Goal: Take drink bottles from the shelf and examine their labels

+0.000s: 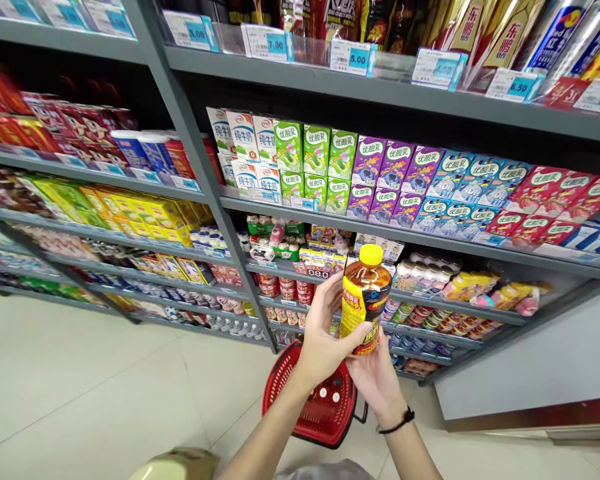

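A drink bottle (365, 300) with a yellow cap, brown liquid and a yellow-and-black label is held upright in front of the shelves. My left hand (325, 333) wraps round its left side, with the thumb across the lower label. From below and behind, my right hand (375, 377) holds the bottle near its base; most of its fingers are hidden. Under my hands a red shopping basket (325, 423) stands on the floor, and a few items with white caps show inside it.
Shelves (430, 243) ahead carry drink cartons (370, 160), small bottles and snacks. Bottles and cans (555, 40) line the top shelf above price tags (353, 59). More stocked shelves run left. A white panel (540, 353) stands at right, and a yellowish rounded object (180, 465) at the bottom.
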`<action>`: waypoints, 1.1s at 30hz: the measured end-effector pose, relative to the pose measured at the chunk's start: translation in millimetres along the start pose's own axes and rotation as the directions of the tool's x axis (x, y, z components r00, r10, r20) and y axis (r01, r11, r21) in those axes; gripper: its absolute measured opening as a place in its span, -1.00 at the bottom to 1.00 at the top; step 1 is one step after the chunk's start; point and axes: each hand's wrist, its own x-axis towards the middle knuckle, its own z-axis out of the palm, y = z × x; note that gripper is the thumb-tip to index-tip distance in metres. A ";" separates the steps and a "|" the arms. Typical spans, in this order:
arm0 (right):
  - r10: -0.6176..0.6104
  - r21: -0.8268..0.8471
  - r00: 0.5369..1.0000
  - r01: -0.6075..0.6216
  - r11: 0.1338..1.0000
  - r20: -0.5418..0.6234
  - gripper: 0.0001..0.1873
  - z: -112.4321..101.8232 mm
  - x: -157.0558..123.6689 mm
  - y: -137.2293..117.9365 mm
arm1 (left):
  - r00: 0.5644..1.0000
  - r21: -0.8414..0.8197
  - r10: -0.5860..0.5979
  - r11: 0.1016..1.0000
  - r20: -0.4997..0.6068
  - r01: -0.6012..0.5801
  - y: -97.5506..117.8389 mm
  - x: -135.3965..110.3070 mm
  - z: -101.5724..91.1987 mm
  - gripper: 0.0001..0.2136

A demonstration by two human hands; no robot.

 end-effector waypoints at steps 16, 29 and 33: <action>-0.045 0.000 0.995 0.045 0.999 0.090 -0.55 41.8 6.8 52.5 | 0.998 -0.078 -0.002 0.997 0.055 0.006 24.9 14.1 -58.6 -0.28; -0.495 -0.404 0.859 0.503 0.764 0.133 -0.52 60.6 11.0 23.2 | 0.994 -0.276 -0.046 0.958 0.097 0.071 42.3 44.8 -75.1 -0.11; -0.695 -0.593 0.636 0.715 0.370 0.334 -0.31 72.7 9.6 -7.6 | 0.995 -0.236 -0.057 0.969 0.081 0.075 40.3 53.7 -93.5 -0.30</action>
